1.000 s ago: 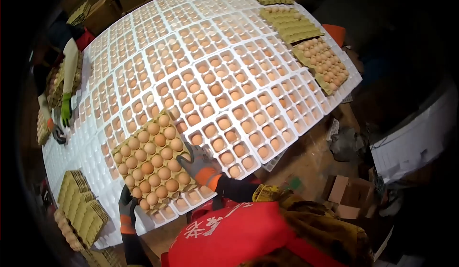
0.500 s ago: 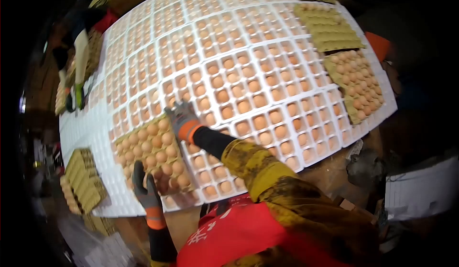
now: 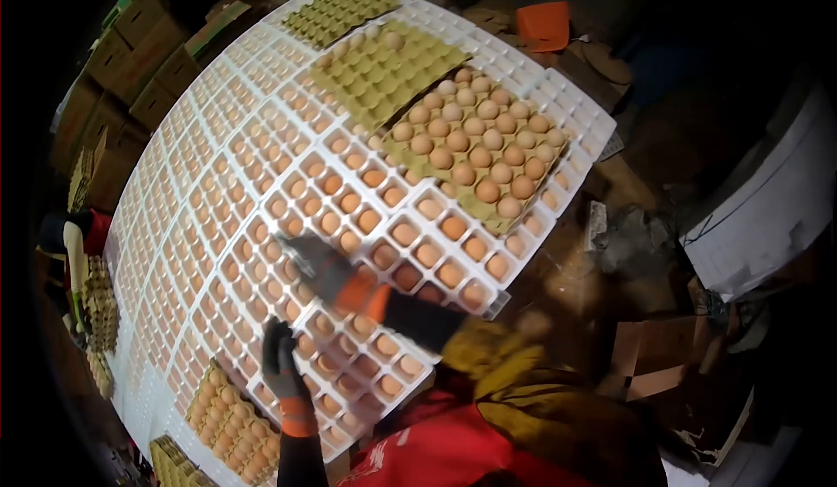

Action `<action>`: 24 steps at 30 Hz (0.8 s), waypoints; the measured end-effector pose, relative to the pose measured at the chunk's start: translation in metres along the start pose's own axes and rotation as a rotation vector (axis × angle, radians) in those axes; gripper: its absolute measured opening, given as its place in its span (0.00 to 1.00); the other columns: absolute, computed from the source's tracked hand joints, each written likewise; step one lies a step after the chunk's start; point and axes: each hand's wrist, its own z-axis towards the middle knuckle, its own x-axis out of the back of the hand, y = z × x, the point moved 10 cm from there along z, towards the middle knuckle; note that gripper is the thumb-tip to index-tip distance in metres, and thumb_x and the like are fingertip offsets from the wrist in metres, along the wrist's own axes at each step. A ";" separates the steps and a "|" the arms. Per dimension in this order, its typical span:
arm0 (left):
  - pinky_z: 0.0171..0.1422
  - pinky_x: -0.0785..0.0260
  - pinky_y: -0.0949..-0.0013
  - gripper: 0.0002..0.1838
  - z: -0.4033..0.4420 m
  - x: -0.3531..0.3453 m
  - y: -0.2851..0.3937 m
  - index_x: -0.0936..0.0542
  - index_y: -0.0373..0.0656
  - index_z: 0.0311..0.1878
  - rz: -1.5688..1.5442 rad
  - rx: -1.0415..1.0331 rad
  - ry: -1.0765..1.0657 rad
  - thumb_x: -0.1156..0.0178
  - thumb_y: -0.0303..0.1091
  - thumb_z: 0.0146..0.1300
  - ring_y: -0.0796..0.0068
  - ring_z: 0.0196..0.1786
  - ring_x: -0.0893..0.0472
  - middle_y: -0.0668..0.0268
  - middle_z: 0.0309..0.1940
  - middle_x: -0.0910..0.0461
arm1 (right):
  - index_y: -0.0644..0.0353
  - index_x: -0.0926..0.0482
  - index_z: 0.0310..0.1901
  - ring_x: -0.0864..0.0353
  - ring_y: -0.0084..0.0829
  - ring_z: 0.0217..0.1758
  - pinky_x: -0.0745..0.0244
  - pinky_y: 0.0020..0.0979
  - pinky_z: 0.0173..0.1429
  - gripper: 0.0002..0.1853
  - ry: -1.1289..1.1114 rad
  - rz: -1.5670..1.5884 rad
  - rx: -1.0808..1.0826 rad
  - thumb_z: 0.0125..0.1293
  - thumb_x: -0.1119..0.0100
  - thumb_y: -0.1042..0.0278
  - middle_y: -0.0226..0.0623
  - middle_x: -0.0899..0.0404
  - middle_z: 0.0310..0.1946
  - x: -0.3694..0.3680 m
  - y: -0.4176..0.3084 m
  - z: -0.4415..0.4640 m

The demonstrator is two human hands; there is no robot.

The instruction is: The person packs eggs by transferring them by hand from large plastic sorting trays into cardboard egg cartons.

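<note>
My right hand [image 3: 321, 266], in a grey glove with an orange cuff, hovers over white plastic trays [image 3: 307, 314] of brown eggs. Its fingers stretch out to the left, somewhat blurred, with nothing visible in them. Below and to the left, my left hand [image 3: 282, 358] is raised above the same trays in a matching glove, fingers extended and holding nothing I can see. Near it, at the lower left, lies a pulp egg tray [image 3: 228, 426] full of eggs. A second full pulp egg tray [image 3: 475, 143] rests on the plastic trays to the right.
A mostly bare pulp tray [image 3: 370, 77] and another pulp tray [image 3: 340, 14] lie toward the far edge. Cardboard boxes [image 3: 139, 29] stand at upper left. Another person's arm [image 3: 75, 265] is at the far left. An orange object [image 3: 542, 27] sits beyond the table.
My view has swung to the right, bringing the right-hand pulp trays closer to the middle. My right hand has left the area beside the lower-left egg tray, and my left hand no longer overlaps that tray.
</note>
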 end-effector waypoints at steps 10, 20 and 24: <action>0.44 0.28 0.71 0.26 0.031 -0.368 -0.005 0.27 0.36 0.65 -0.408 0.287 -0.609 0.38 0.44 0.72 0.76 0.41 0.23 0.67 0.41 0.20 | 0.65 0.28 0.67 0.27 0.56 0.69 0.32 0.45 0.72 0.37 0.247 -0.814 -0.412 0.69 0.45 0.39 0.58 0.24 0.64 0.505 0.166 0.042; 0.57 0.26 0.54 0.48 0.076 -0.451 -0.126 0.25 0.34 0.62 0.185 0.063 -0.374 0.23 0.62 0.46 0.49 0.54 0.19 0.47 0.53 0.19 | 0.63 0.15 0.48 0.21 0.62 0.55 0.28 0.52 0.60 0.43 -0.161 -0.960 -0.545 0.72 0.64 0.25 0.60 0.17 0.49 0.505 0.243 0.084; 0.51 0.27 0.58 0.40 0.061 -0.455 -0.113 0.24 0.37 0.58 0.257 0.063 -0.393 0.27 0.59 0.52 0.55 0.48 0.21 0.52 0.48 0.20 | 0.64 0.14 0.48 0.20 0.61 0.55 0.28 0.50 0.61 0.44 -0.175 -1.001 -0.562 0.72 0.63 0.24 0.59 0.16 0.47 0.501 0.205 0.095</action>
